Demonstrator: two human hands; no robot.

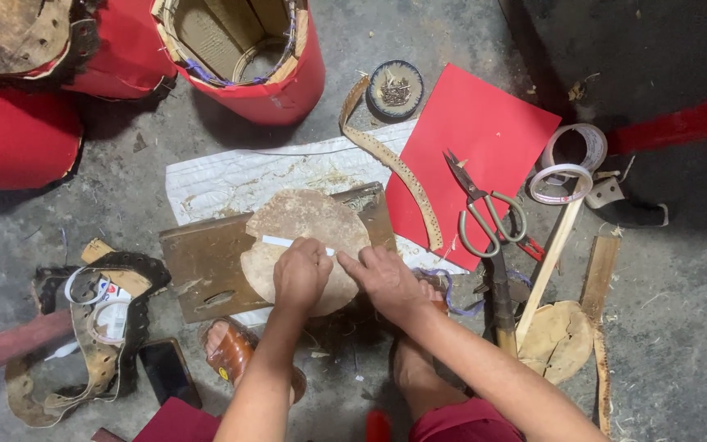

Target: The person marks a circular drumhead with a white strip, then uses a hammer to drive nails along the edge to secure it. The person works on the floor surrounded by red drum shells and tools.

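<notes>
Head view: we press our left hand, fingers curled, on the round hide disc to pin it to the wooden board; our right hand pinches a white strip across the disc's middle, scissors within reach.

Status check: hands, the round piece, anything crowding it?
Left hand and right hand press a white strip onto the round disc. Disc on wooden board. Scissors lie apart.

Red paper sheet, tan hide disc, green-handled scissors.
</notes>
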